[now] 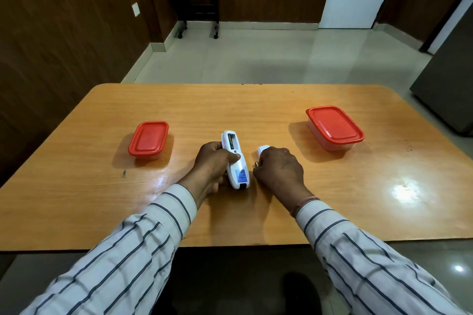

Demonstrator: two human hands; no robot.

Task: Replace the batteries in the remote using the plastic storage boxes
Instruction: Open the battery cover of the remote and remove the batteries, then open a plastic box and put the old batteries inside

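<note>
A white remote (234,158) lies face down near the table's middle, its battery compartment uncovered at the far end with a battery showing inside. My left hand (213,165) grips the remote from the left, thumb across its back. My right hand (277,167) rests just right of it, fingers closed on a small brass-tipped battery (256,164). The white battery cover (263,148) peeks out beyond my right knuckles. Two clear plastic boxes with red lids, both closed, stand on the table: a smaller one (148,138) at the left, a larger one (334,126) at the right.
The orange wooden table (256,217) has rounded far corners, and its near edge runs under my forearms. Beyond it lie a tiled floor, a dark wheeled side table (197,2) against the wood-panelled wall, and a grey cabinet (450,84) at the right.
</note>
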